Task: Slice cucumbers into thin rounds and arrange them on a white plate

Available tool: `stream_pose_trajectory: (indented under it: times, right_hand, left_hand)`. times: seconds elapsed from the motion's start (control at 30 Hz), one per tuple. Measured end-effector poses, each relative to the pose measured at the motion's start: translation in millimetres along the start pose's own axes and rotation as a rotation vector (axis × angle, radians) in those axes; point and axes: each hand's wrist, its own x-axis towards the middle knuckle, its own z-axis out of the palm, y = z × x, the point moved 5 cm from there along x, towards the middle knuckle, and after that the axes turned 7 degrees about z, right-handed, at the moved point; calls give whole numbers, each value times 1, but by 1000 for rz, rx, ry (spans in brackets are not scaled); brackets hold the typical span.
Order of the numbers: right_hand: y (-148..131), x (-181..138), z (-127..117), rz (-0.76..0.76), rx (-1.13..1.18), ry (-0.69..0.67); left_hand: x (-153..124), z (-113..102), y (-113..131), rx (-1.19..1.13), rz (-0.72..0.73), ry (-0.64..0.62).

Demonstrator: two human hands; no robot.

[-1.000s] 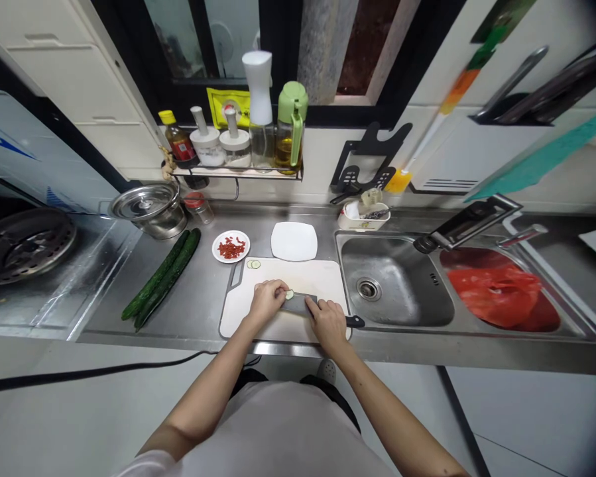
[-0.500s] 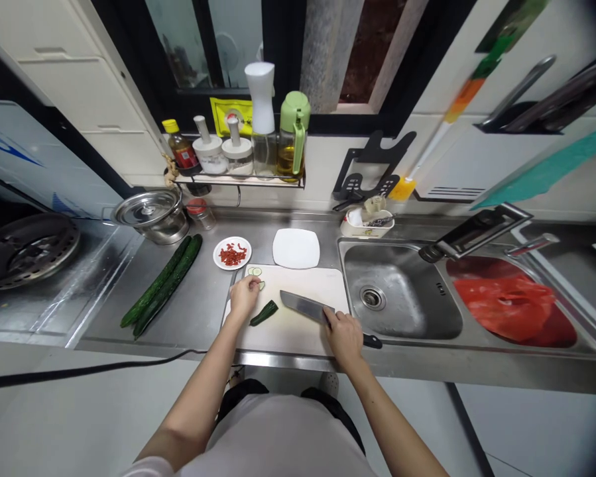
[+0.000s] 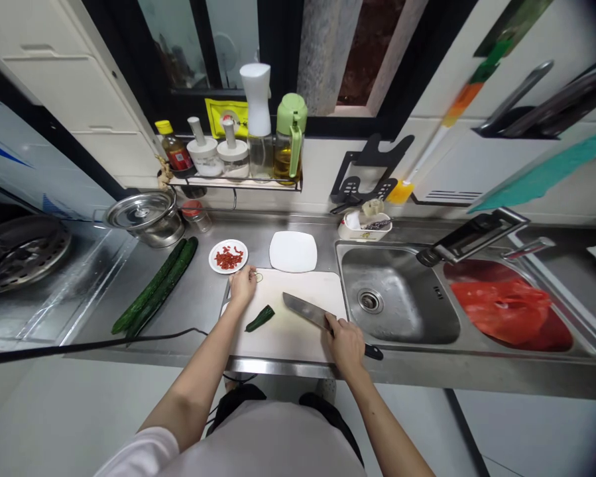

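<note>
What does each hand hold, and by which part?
The right hand grips the knife by its handle; the left hand touches cucumber slices, grip unclear.

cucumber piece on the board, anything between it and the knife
Nothing visible. Only bare cutting board separates the cucumber piece from the knife in the right hand; the left hand is at the board's far corner.

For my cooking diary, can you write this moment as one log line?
left hand: at cucumber slices | right hand: grips knife over cutting board | cucumber end: lies between hands
</note>
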Motion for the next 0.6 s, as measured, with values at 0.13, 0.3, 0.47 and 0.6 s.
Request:
stream_pose_trajectory:
  times: [0.13,0.3,0.47,0.6]
  right_hand:
    - [0,2,0,9,8,-9]
    - [-1,3,0,9,18,-17]
    - [-2,3,-2,8,18,-36]
    - [-2,4,-3,5,14,-41]
  left_hand:
    - [2,1,-2,13,6,12]
    - [4,1,-1,15,3,8]
    - [5,3,-1,9,15,11]
    - [5,3,-2,6,23,22]
